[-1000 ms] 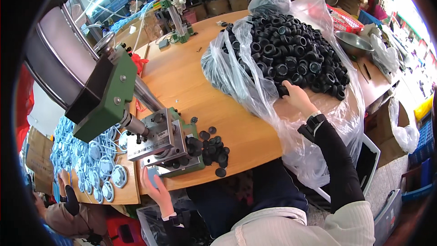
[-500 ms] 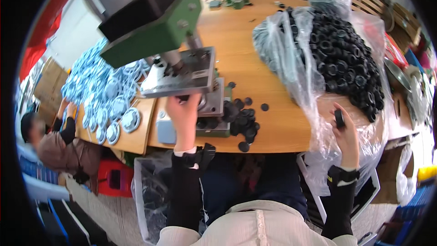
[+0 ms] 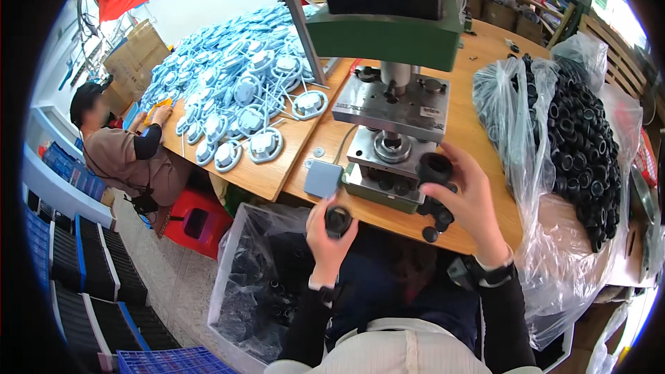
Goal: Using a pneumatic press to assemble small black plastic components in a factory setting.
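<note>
My left hand (image 3: 328,248) is closed round a black plastic ring-shaped cap (image 3: 338,221) in front of the table's near edge, over a lined bin. My right hand (image 3: 476,202) grips another black cap (image 3: 435,167) with its hollow side showing, just right of the press's lower die. The green press (image 3: 384,41) stands between and beyond my hands. Its metal upper plate (image 3: 391,107) hangs above a round steel die seat (image 3: 392,147), with a gap between them. Several small black discs (image 3: 440,217) lie at the base of the press, partly behind my right hand.
A heap of black ring caps (image 3: 582,159) in clear plastic is at the right. Light-blue round parts with cords (image 3: 235,86) cover the left table. A grey box (image 3: 322,179) sits by the press. Below is a plastic-lined bin (image 3: 256,298); a seated person (image 3: 131,145) works at far left.
The view has swung left. My left hand has come back out of the press and now holds a black cap. My right hand has moved from beside the heap to the press with its cap.
</note>
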A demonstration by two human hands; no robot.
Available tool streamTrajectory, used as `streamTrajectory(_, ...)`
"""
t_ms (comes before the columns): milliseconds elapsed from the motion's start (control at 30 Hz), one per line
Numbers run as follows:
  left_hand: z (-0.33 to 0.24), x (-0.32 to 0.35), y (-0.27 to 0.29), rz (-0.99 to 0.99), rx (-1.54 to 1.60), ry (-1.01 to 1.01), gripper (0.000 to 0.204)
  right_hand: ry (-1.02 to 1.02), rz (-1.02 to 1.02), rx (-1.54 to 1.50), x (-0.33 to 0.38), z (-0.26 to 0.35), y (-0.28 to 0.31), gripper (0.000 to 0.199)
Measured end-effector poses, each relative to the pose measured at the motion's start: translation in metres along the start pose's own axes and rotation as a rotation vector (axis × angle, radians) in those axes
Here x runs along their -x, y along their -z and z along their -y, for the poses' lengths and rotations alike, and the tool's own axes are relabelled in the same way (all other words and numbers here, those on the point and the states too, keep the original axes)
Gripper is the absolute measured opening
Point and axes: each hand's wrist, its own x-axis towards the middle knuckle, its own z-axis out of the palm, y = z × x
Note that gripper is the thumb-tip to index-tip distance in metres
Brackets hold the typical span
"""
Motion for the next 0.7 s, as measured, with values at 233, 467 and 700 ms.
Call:
streamTrajectory(233,0.116,0.14,0.075,0.212,-0.26,0.646,0.064,0.132,-0.016,0.25,-0.048,-0.022,-0.038,0.044)
streamTrajectory(467,0.113,0.079,0.06,0.091,-0.209,0.344,0.054,0.026,0.056,0.374,-0.062,-0.01,-0.051,0.05)
streamTrajectory(700,0.084,-0.06,-0.038,0.264,-0.296,-0.148,0.039,-0.048,0.031,0.216,-0.029,-0.005,-0.036,0.062)
